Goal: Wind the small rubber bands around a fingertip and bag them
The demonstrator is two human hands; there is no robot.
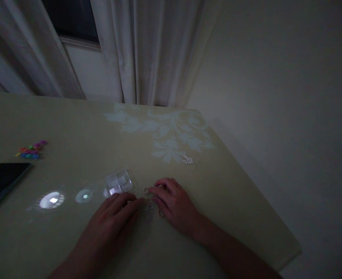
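Note:
My left hand (115,212) is low over the table (80,236), fingers curled and pressed together, their tips beside a little heap of small pale rings (150,205). Whatever those fingers pinch is hidden. Opposite it, my right hand (172,201) rests with bent fingers, index and thumb tips apart. The index tip touches a small ring-shaped piece (145,190); another little ring (161,214) lies under the thumb side. Just behind my left fingers is a clear plastic box (119,181) with compartments. The dim light blurs the small pieces.
Small colourful pieces (33,151) lie in a pile at the left, near a dark phone (5,180). Some small white pieces (187,159) are beyond my right hand. The table's right edge runs along a wall (275,116); curtains (159,54) hang behind.

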